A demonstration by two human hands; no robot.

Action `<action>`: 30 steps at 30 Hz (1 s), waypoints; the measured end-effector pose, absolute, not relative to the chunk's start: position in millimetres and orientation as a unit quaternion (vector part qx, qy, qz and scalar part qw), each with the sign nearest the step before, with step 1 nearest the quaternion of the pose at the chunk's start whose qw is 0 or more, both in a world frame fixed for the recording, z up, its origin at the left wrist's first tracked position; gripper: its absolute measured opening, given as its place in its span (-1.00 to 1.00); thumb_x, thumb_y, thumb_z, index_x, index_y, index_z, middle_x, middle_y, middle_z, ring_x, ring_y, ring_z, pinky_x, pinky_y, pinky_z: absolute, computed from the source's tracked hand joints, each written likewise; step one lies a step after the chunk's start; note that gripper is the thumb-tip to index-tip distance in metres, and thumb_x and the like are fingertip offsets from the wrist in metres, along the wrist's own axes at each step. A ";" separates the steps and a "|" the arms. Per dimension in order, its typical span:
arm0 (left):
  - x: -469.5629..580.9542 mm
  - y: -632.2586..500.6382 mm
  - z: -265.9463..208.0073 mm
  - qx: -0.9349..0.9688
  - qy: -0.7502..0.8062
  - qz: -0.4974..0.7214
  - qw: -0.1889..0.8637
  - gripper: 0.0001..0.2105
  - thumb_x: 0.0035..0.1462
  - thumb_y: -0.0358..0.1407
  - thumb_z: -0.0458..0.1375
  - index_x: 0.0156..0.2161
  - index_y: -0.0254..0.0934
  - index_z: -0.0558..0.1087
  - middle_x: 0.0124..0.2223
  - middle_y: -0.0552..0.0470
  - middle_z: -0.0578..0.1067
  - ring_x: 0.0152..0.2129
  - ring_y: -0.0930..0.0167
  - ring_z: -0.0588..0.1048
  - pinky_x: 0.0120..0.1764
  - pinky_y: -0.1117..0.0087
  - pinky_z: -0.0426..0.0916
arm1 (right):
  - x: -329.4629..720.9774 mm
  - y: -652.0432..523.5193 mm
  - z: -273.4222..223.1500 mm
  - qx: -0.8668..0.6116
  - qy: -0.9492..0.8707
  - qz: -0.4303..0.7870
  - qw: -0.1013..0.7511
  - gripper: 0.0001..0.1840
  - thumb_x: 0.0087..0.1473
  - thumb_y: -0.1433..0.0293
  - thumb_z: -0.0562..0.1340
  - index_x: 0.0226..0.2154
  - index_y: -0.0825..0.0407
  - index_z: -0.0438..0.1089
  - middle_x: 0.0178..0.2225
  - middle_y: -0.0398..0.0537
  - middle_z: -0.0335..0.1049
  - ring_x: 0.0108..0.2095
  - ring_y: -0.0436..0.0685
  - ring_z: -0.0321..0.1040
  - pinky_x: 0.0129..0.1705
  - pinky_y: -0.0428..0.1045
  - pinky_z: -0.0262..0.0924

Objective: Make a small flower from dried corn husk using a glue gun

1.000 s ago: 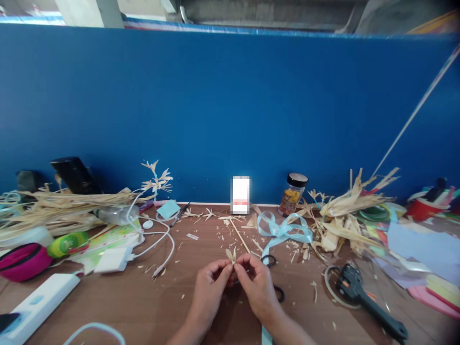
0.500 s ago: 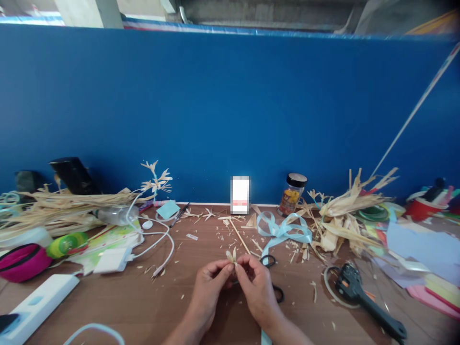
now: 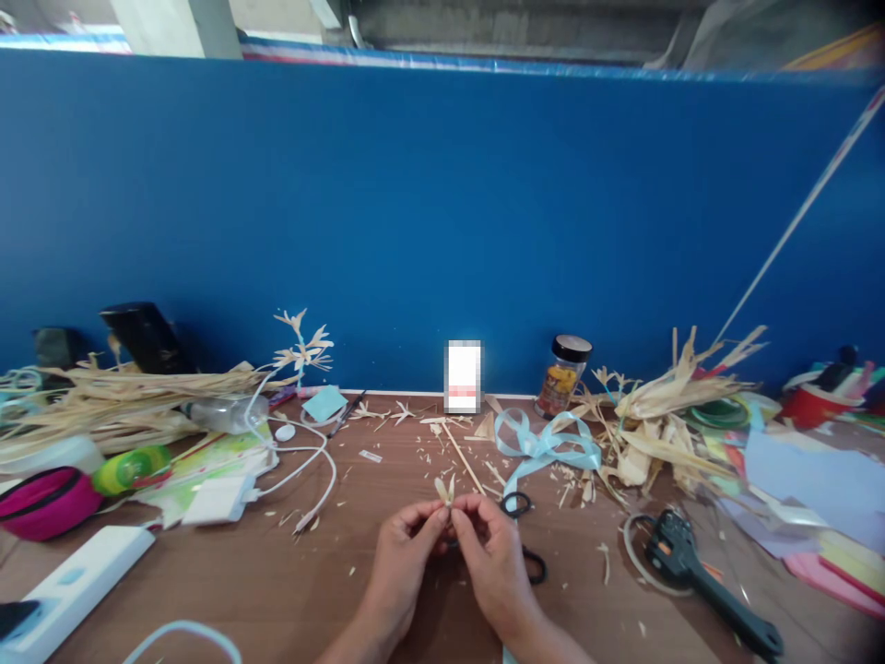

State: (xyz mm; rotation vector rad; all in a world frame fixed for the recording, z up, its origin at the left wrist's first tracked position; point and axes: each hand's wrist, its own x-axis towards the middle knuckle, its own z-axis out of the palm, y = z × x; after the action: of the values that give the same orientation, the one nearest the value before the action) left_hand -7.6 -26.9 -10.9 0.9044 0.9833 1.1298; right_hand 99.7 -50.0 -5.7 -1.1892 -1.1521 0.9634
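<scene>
A small pale flower of dried husk (image 3: 446,492) stands up between my fingertips at the front middle of the table. My left hand (image 3: 407,544) pinches its base from one side, and my right hand (image 3: 492,544) pinches it from the other; both are closed. Black-handled scissors (image 3: 535,564) lie partly hidden under my right hand. Light blue ribbon (image 3: 549,444) is looped just beyond, and one end runs down under the right forearm. A thin stick (image 3: 465,458) and scattered husk scraps lie past my fingertips.
On the right sit a black glue gun (image 3: 698,567), a husk bundle (image 3: 656,424), coloured paper (image 3: 816,484) and a lidded jar (image 3: 563,376). To the left are a power strip (image 3: 83,590), a white charger (image 3: 219,499), a pink pouch (image 3: 48,503) and long husks (image 3: 138,401). A blue partition (image 3: 442,203) closes the back.
The husk flower's petals have turned slightly and stand closer together between my fingertips. Both hands keep nearly the same place and grip; the view has shifted very little.
</scene>
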 end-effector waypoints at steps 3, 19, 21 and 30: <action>-7.1 -27.9 -9.8 0.406 0.438 0.494 0.632 -0.80 -0.13 -0.25 0.23 -0.40 -0.37 0.50 -0.50 0.01 0.50 -0.57 0.48 0.38 -0.50 0.53 0.23 | 99.8 -50.5 -4.2 -0.516 -0.502 0.394 0.571 -0.82 0.03 0.28 0.12 -0.42 0.06 0.31 -0.53 -0.10 0.38 -0.52 0.06 0.34 -0.48 -0.09 0.23; -8.5 -30.0 3.6 0.364 0.334 0.460 0.737 -0.83 -0.06 -0.23 0.19 -0.39 -0.32 0.41 -0.60 0.19 0.25 -0.69 0.63 0.17 -0.62 0.62 0.06 | 106.4 -50.6 10.1 -0.502 -0.550 0.328 0.582 -0.81 0.07 0.31 0.05 -0.37 0.04 0.31 -0.43 -0.09 0.35 -0.42 0.05 0.30 -0.39 -0.10 0.20; -9.2 -29.7 1.4 0.369 0.327 0.454 0.743 -0.84 -0.05 -0.25 0.19 -0.40 -0.33 0.40 -0.61 0.20 0.23 -0.69 0.64 0.16 -0.61 0.63 0.06 | 106.0 -51.0 12.3 -0.502 -0.557 0.320 0.579 -0.82 0.06 0.32 0.07 -0.41 0.05 0.33 -0.44 -0.09 0.35 -0.42 0.04 0.29 -0.40 -0.12 0.19; -10.1 -27.7 -4.5 0.366 0.335 0.453 0.740 -0.83 -0.11 -0.25 0.23 -0.48 -0.35 0.41 -0.63 0.19 0.25 -0.70 0.65 0.17 -0.60 0.63 0.09 | 105.7 -47.4 4.9 -0.490 -0.536 0.371 0.579 -0.79 0.05 0.26 0.09 -0.46 0.06 0.29 -0.54 -0.15 0.29 -0.51 0.01 0.25 -0.46 -0.13 0.18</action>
State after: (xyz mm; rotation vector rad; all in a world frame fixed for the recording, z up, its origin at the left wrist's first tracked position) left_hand -10.1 -27.7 -4.5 0.8030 0.7357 0.9938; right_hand 105.7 -47.4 4.9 -1.1452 -1.2523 0.8682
